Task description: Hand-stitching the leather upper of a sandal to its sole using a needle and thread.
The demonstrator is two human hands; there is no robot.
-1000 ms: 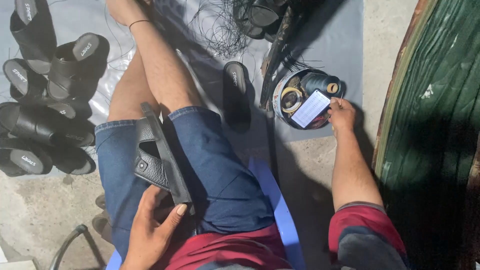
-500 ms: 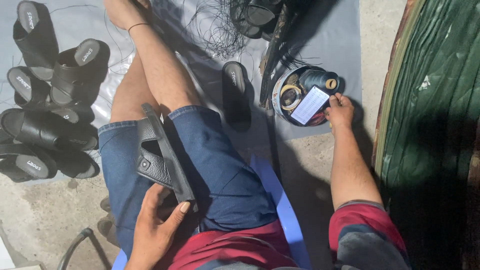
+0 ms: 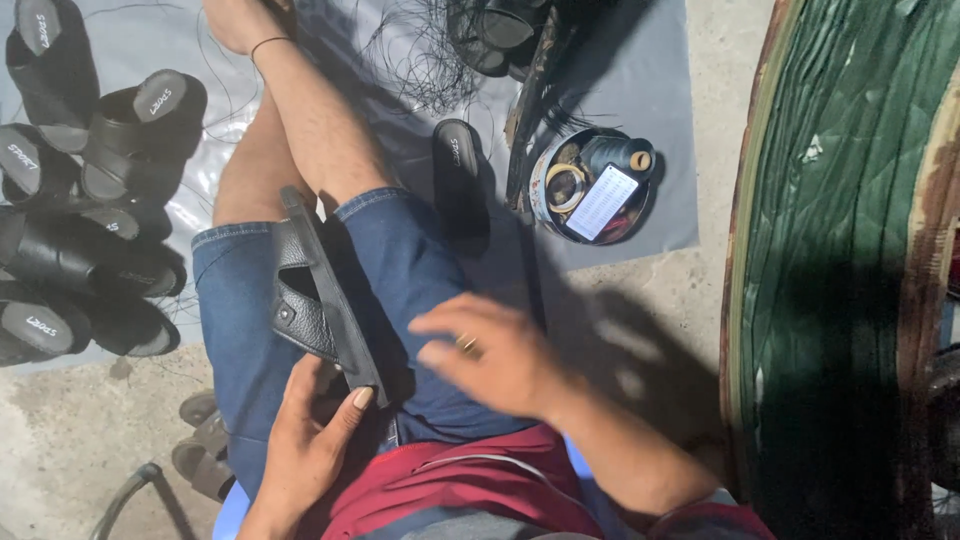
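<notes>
Sandal: black sandal (image 3: 318,292) with a grained strap lies on the person's lap, on the thigh in blue denim shorts (image 3: 400,270), and stands on its edge.
Left fingers: left hand (image 3: 305,440) holds the near end of the sandal; the fingers (image 3: 352,405) curl around the sole edge from below, closed on it.
Right fingers: right hand (image 3: 495,350) hovers above the lap, just beside the sandal but not touching it; the fingers are loosely spread and blurred, a ring shows on one. I cannot see anything held in it.
Step in hand: I judge that the sandal is being steadied by one hand while the other hand comes to it, so work on the sole or strap is only starting.
Next move: it probably calls for the right hand to close on the sole or strap, while the left keeps the near end firm.
Long axis: it runs from the left hand up and to the left, toward the knee; the far end points away from the body.
Around: round tin (image 3: 592,186) with thread spools and a pale card stands on a grey sheet (image 3: 650,90), well apart from both hands.
Further out: finished black sandals (image 3: 90,200) lie in a pile at the left; loose black thread (image 3: 420,60) lies near the foot.
</notes>
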